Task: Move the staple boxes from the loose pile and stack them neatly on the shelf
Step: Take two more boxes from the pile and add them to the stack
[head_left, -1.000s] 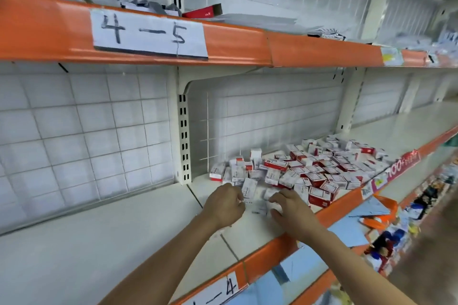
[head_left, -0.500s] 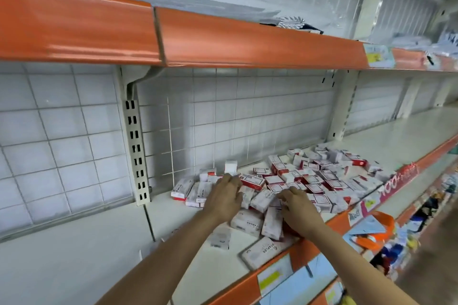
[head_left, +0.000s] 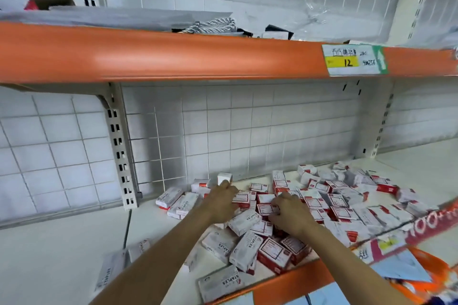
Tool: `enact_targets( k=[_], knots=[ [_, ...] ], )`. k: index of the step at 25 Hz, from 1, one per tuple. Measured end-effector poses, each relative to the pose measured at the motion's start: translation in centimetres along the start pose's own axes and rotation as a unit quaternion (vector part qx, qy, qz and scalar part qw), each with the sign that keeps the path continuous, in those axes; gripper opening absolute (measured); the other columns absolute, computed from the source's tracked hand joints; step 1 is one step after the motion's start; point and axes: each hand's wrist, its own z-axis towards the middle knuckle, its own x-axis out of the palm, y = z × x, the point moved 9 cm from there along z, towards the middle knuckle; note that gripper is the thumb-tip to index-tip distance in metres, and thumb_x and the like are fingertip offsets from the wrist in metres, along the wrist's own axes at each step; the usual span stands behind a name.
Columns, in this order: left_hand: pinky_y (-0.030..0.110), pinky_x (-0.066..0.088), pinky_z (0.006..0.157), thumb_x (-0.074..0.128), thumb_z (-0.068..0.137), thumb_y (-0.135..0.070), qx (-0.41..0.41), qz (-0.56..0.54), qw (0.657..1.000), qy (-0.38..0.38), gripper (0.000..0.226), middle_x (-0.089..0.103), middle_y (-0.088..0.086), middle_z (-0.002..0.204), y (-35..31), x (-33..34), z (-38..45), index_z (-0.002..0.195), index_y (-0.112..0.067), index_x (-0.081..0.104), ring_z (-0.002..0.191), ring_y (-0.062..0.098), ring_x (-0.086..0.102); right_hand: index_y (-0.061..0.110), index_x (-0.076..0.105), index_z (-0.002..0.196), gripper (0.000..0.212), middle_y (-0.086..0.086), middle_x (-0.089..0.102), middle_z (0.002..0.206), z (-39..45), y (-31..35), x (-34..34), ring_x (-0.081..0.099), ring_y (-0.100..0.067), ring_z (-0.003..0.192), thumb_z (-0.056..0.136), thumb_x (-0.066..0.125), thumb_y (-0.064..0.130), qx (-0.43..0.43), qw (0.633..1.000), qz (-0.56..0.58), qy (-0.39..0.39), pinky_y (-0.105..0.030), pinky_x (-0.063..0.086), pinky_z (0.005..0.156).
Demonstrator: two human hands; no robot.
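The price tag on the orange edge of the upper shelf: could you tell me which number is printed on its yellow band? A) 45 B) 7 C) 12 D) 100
C: the price tag at the right of the upper shelf's orange edge shows "12" on its yellow band, above the loose pile of staple boxes.
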Motion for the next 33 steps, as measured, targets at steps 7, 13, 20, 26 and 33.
enact_targets(
  k=[7,13,20,26,33],
  knots=[
    [0.034,0.04,0.098,0.058,0.089,-0.038,-0.07,-0.008,0.997,-0.036,0.048,0.046,0.012,0.131,0.9,-1.2,-2.4,0.126,-0.009,0.048,0.119,0.026,0.045,0.027,0.051,0.129,0.045,-0.001,0.038,0.136,0.8,0.6,0.2,0.032,-0.023,0.131,0.085,0.057,0.034,-0.057,0.998,0.017,0.017,-0.045,0.033,0.106],
    [0.03,0.04,0.086,0.061,0.086,-0.038,-0.071,-0.041,0.993,-0.084,0.041,0.051,0.013,0.119,-0.5,-2.2,-4.4,0.111,-0.007,0.052,0.109,0.026,0.048,0.039,0.055,0.11,0.035,0.002,0.039,0.126,-0.6,1.8,0.6,0.025,-0.022,0.125,0.079,0.059,0.055,-0.115,0.992,0.044,0.024,-0.047,0.025,0.102],
    [0.028,0.039,0.076,0.07,0.078,-0.038,-0.1,-0.041,0.993,-0.052,0.038,0.055,0.008,0.109,-0.2,-1.3,-6.4,0.099,-0.012,0.053,0.091,0.018,0.047,0.045,0.054,0.124,0.034,0.008,0.041,0.126,-2.3,4.1,1.5,0.027,-0.018,0.124,0.09,0.049,0.048,-0.182,0.982,0.037,0.03,-0.043,0.021,0.097],
    [0.026,0.035,0.074,0.067,0.08,-0.041,-0.185,0.002,0.982,-0.045,0.048,0.056,0.009,0.116,3.6,-2.0,-9.6,0.111,-0.008,0.05,0.104,0.023,0.052,0.034,0.049,0.128,0.039,0.004,0.043,0.135,-2.8,3.6,0.3,0.03,-0.021,0.131,0.089,0.052,0.039,-0.173,0.985,-0.014,-0.001,-0.049,0.025,0.105],
    [0.028,0.039,0.072,0.066,0.079,-0.039,-0.21,0.02,0.977,-0.04,0.041,0.059,0.009,0.112,4.7,-1.3,-11.9,0.103,-0.009,0.054,0.101,0.024,0.055,0.032,0.061,0.101,0.018,0.007,0.053,0.105,-3.8,5.7,0.1,0.047,-0.014,0.11,0.083,0.06,0.026,-0.197,0.977,0.067,0.036,-0.041,0.028,0.101]
  ],
)
